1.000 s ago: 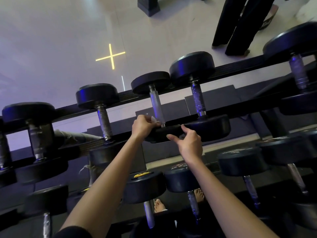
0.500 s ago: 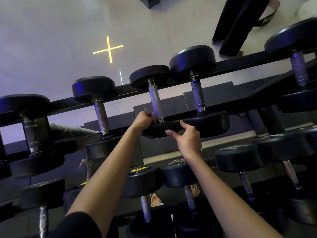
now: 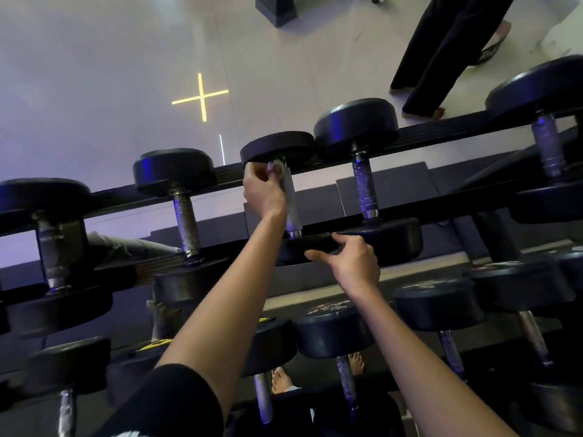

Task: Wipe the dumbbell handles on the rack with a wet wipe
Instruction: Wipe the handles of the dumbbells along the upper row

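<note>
Left hand (image 3: 263,190): grip pinched wet wipe (image 3: 273,168) against dumbbell handle (image 3: 291,201). Right hand (image 3: 355,263): grip clasped near dumbbell head (image 3: 301,249).

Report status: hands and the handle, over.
Left hand pinches wet wipe against dumbbell handle, far end. Right hand grips its near head. Nothing in the way.

Pale gym floor under violet light

The floor (image 3: 94,74) is pale and smooth with thin joints, and violet light lies on its left part. A yellow cross (image 3: 201,96) shines on it, with a short white line (image 3: 221,149) just below to the right. A dark block (image 3: 276,11) is at the top edge. At top right, a person's legs (image 3: 441,52) in black trousers stand. Lower, dark slabs (image 3: 400,190) lie flat.
</note>
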